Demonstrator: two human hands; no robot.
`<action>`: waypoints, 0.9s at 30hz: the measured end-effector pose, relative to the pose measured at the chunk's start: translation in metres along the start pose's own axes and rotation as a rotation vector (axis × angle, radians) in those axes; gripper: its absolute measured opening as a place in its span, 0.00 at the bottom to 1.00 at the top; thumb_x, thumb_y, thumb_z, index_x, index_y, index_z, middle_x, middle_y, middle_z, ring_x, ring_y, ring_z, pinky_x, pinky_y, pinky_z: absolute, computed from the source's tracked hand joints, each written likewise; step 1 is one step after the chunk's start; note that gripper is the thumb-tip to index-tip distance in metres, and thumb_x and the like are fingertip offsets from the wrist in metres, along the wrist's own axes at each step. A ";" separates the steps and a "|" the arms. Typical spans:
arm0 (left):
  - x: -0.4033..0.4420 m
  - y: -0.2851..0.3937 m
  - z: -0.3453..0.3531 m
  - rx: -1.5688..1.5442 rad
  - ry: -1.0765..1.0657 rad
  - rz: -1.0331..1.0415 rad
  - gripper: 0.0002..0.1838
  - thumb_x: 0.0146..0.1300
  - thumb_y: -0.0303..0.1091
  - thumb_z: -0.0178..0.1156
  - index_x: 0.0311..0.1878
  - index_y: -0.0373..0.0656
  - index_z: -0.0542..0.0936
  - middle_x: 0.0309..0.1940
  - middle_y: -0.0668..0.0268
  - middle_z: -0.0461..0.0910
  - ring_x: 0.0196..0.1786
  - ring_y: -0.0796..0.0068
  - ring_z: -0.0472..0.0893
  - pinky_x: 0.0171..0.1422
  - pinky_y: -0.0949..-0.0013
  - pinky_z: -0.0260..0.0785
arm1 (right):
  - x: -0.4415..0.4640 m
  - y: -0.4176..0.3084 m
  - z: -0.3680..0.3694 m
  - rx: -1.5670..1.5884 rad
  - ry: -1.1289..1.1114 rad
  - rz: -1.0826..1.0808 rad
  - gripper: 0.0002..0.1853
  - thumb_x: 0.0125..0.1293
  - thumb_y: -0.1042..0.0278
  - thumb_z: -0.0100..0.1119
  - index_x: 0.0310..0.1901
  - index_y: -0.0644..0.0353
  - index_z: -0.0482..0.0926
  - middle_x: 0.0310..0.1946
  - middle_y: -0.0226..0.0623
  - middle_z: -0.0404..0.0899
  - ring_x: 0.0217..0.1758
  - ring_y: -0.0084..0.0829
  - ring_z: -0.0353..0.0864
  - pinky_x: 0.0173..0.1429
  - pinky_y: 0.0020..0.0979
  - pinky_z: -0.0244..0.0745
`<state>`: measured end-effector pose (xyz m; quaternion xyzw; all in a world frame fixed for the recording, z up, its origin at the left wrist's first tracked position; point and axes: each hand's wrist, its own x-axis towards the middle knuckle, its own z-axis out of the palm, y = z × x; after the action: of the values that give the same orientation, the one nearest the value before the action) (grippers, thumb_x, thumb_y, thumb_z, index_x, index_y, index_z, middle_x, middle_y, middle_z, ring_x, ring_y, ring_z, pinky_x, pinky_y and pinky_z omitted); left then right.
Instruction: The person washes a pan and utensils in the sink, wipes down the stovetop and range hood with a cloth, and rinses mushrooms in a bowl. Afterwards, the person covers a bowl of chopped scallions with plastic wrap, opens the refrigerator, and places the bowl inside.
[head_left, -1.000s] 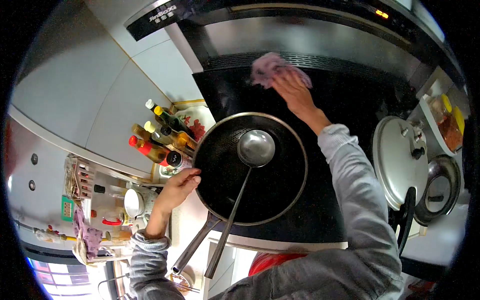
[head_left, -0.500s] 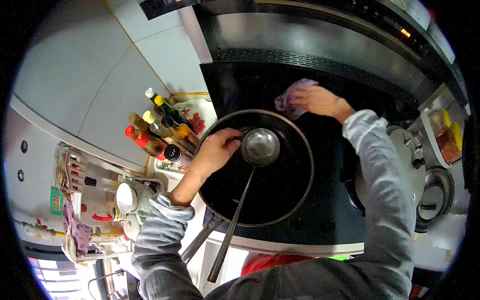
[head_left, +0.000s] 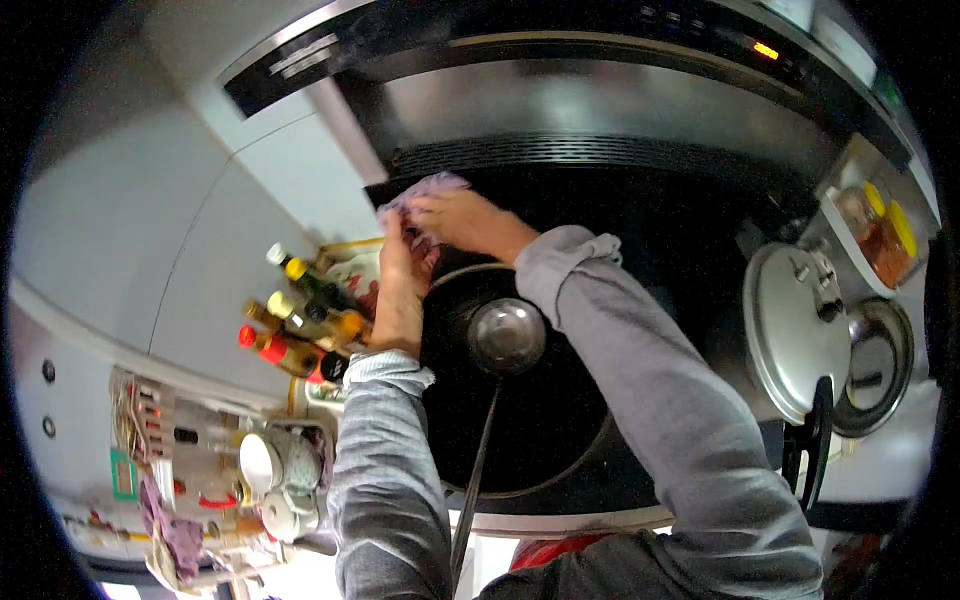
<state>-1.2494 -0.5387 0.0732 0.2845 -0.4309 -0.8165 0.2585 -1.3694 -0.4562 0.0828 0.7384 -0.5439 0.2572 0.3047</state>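
At the back left of the black cooktop (head_left: 640,230), both my hands meet on a crumpled purple cloth (head_left: 440,184). My right hand (head_left: 468,221) is closed on it from the right. My left hand (head_left: 402,265) has its fingers curled against the cloth's lower left side, partly hidden by cloth and blur. Just below my hands is a large dark wok (head_left: 545,430), its left side hidden behind my left forearm. A metal ladle (head_left: 507,337) rests in the wok, bowl toward the back, with its long handle reaching over the front rim.
Several sauce bottles (head_left: 290,320) stand on a flowered tray at the left, close to my left forearm. A lidded silver pot (head_left: 795,335) is at the right, with spice jars (head_left: 888,235) behind it. The range hood (head_left: 600,60) spans the back.
My right hand has carried the cloth leftward across the cooktop. My left hand has left the wok's rim by the ladle and moved up to meet it. The view has shifted.
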 end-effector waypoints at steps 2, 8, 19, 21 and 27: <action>0.022 -0.024 0.016 -0.150 -0.090 0.033 0.25 0.62 0.59 0.49 0.51 0.49 0.71 0.47 0.67 0.72 0.46 0.71 0.71 0.44 0.66 0.65 | -0.018 0.004 -0.012 -0.087 -0.045 0.041 0.16 0.53 0.68 0.54 0.45 0.56 0.76 0.49 0.30 0.73 0.59 0.31 0.67 0.62 0.33 0.63; -0.018 -0.058 0.138 -0.061 -0.339 0.082 0.20 0.66 0.51 0.48 0.40 0.41 0.74 0.35 0.62 0.77 0.33 0.70 0.76 0.32 0.66 0.69 | -0.117 0.008 -0.107 -0.203 0.000 0.426 0.21 0.57 0.68 0.48 0.55 0.49 0.71 0.54 0.32 0.72 0.58 0.35 0.68 0.62 0.36 0.63; -0.055 -0.121 0.322 0.530 -0.662 0.817 0.21 0.62 0.41 0.51 0.52 0.36 0.74 0.52 0.55 0.75 0.53 0.62 0.74 0.60 0.66 0.63 | -0.182 0.052 -0.175 -0.221 0.629 1.264 0.18 0.62 0.68 0.47 0.52 0.65 0.71 0.55 0.51 0.69 0.59 0.47 0.67 0.62 0.38 0.61; -0.048 -0.093 0.317 0.572 -0.516 0.784 0.21 0.62 0.42 0.51 0.52 0.36 0.74 0.51 0.54 0.75 0.53 0.61 0.74 0.60 0.66 0.63 | -0.152 0.047 -0.190 -0.224 0.457 1.096 0.14 0.59 0.66 0.50 0.44 0.63 0.75 0.42 0.49 0.77 0.48 0.48 0.74 0.53 0.41 0.67; -0.007 -0.030 0.198 0.692 -0.361 0.901 0.23 0.66 0.44 0.48 0.55 0.34 0.71 0.54 0.48 0.70 0.59 0.53 0.68 0.65 0.61 0.57 | -0.065 0.075 -0.140 -0.192 -0.157 0.825 0.14 0.61 0.63 0.45 0.40 0.60 0.79 0.39 0.45 0.80 0.45 0.46 0.77 0.48 0.42 0.71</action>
<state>-1.3853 -0.4093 0.1420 -0.0022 -0.7872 -0.4740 0.3945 -1.4661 -0.3286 0.1449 0.4448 -0.8366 0.2485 0.2013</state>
